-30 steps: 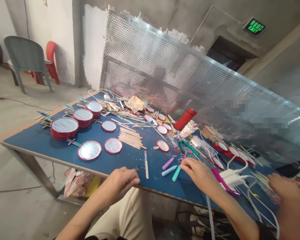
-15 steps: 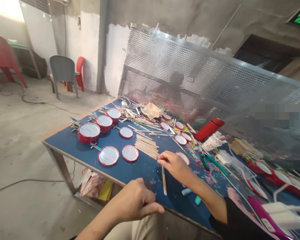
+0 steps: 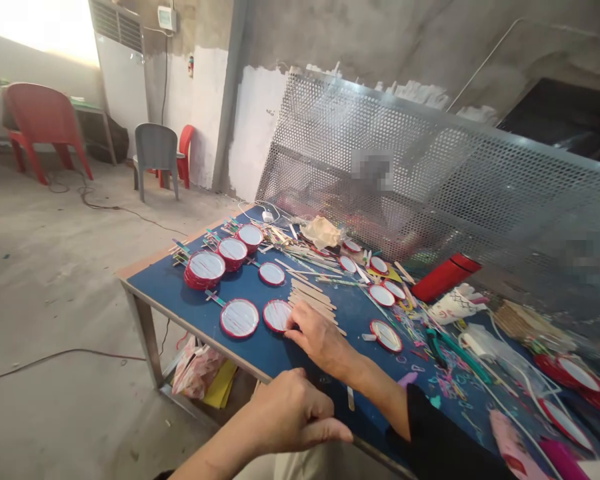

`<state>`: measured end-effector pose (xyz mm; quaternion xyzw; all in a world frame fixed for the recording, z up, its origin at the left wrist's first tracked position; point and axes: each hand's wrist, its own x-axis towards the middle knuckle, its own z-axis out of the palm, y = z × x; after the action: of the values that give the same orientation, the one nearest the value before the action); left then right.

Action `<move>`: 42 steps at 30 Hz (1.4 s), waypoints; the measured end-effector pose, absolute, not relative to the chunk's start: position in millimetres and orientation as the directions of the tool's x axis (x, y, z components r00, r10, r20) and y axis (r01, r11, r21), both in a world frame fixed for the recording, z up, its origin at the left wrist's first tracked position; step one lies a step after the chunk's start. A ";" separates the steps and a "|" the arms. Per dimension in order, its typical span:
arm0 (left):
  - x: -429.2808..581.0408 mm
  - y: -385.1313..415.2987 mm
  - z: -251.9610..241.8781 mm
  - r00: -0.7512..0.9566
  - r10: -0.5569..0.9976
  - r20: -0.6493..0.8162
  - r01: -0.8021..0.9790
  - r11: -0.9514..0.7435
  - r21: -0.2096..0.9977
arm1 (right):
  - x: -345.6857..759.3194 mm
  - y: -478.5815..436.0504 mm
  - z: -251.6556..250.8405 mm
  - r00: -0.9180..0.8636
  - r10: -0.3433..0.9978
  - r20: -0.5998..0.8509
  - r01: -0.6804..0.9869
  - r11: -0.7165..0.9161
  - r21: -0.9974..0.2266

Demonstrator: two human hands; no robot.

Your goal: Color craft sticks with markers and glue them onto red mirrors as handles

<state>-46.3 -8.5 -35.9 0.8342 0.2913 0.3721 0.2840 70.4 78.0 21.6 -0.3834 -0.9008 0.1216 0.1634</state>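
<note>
My right hand (image 3: 317,337) reaches over the blue table, thumb and fingers pinched at the right edge of a round white disc with a red rim (image 3: 277,315). That disc lies flat, partly covered by my fingers. My left hand (image 3: 300,413) is curled at the table's front edge with its thumb stretched out; its palm side is hidden. Just beyond my right hand lies a row of flat wooden sticks (image 3: 313,300). A similar disc with a stick handle (image 3: 239,318) lies to the left. Under my right forearm a single wooden stick (image 3: 351,398) shows in part.
Stacked red-rimmed discs (image 3: 205,268) stand at the left. Farther right are a red bottle (image 3: 445,277), a white cup (image 3: 455,303), teal-handled pliers (image 3: 465,357), scattered coloured bands and white cables. A perforated metal panel (image 3: 380,153) rises behind the table (image 3: 160,287).
My right hand has moved left from the wooden sticks to the disc's edge. My left hand keeps its curled shape. The view has shifted, so the table sits farther right.
</note>
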 end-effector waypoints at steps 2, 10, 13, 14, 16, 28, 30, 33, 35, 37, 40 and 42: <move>-49.0 -7.4 -31.4 0.541 0.708 0.454 0.216 -0.638 0.739 | 72.2 71.0 27.7 -0.596 0.763 0.249 0.661 0.643 -0.387; -62.8 4.9 -14.7 0.433 0.861 0.267 -0.121 -0.237 0.964 | 112.6 -7.8 72.3 -0.156 0.843 0.516 0.747 0.442 -0.496; -60.3 10.0 -20.9 0.424 0.881 0.211 -0.221 -0.125 0.967 | 128.2 -52.2 54.7 -0.045 0.681 0.730 0.841 0.421 -0.341; -59.2 10.5 -22.8 0.428 0.880 0.207 -0.211 -0.125 0.969 | 132.4 -64.0 43.9 -0.070 0.655 0.752 0.875 0.403 -0.269; -58.0 9.6 -24.7 0.441 0.867 0.233 -0.110 -0.206 0.972 | 139.3 -80.8 20.6 -0.146 0.660 0.737 0.914 0.375 -0.154; -57.2 -0.5 -23.0 0.559 0.586 0.587 0.100 -0.750 0.653 | 145.8 -78.9 -16.3 -0.310 0.637 0.705 0.906 0.424 0.015; -54.2 -0.4 -22.4 0.529 0.611 0.589 0.130 -0.744 0.655 | 148.8 -74.6 -21.0 -0.283 0.666 0.690 0.897 0.439 -0.056; -49.2 -0.8 -20.4 0.501 0.623 0.600 0.175 -0.752 0.635 | 154.1 -68.8 -26.1 -0.229 0.670 0.706 0.876 0.458 -0.150; -45.6 -0.9 -19.2 0.485 0.632 0.605 0.192 -0.752 0.631 | 158.6 -67.1 -27.1 -0.231 0.666 0.709 0.860 0.481 -0.172; -42.2 -0.5 -18.3 0.478 0.648 0.593 0.203 -0.738 0.643 | 164.1 -67.2 -27.4 -0.236 0.675 0.699 0.850 0.491 -0.188; -37.7 1.0 -17.3 0.492 0.664 0.563 0.237 -0.725 0.647 | 174.1 -67.8 -29.6 -0.210 0.668 0.714 0.837 0.500 -0.221; -35.5 2.0 -16.6 0.516 0.661 0.544 0.279 -0.730 0.624 | 180.7 -67.1 -32.4 -0.198 0.663 0.722 0.829 0.506 -0.237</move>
<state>-35.5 2.0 -16.6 0.8379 0.2805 0.4040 0.2369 180.7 -67.1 -32.4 -0.4862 -0.7672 -0.1025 0.4055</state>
